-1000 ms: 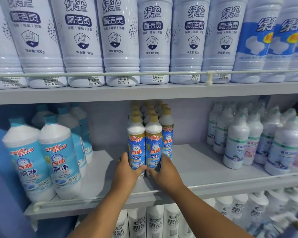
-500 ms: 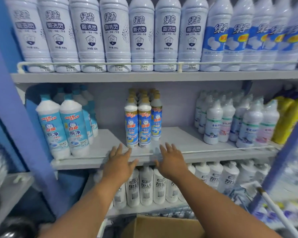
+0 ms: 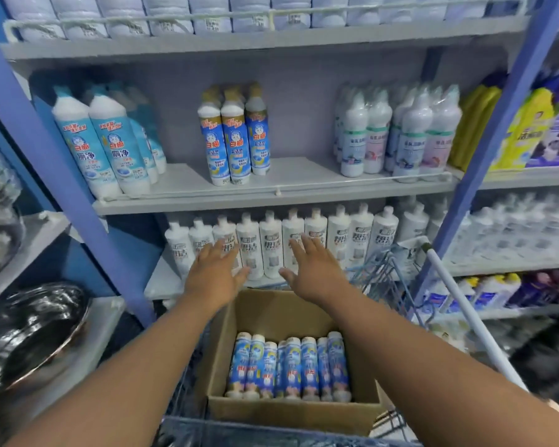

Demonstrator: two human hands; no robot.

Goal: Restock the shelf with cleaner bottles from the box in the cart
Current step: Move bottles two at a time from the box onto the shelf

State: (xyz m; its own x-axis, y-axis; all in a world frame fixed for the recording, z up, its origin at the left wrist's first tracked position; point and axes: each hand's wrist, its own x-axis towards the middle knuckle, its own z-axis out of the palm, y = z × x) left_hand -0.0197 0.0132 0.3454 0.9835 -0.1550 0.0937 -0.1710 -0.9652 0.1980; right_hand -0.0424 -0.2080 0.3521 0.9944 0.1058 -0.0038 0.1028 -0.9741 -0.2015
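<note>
head view: left hand [image 3: 214,275] and right hand [image 3: 311,273] hover spread and empty above the cardboard box [image 3: 291,411] at 6 o'clock. reach down for the blue-labelled cleaner bottles [image 3: 289,367] lying inside, minding the wire cart [image 3: 384,275]. shelf gap [image 3: 304,171] at 12, beside shelved white-cat bottles [image 3: 234,137].

left hand [image 3: 212,275] empty | right hand [image 3: 310,272] empty | above box [image 3: 281,309]

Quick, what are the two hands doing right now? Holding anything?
Left hand: open, fingers spread, holding nothing.
Right hand: open, fingers spread, holding nothing.
</note>
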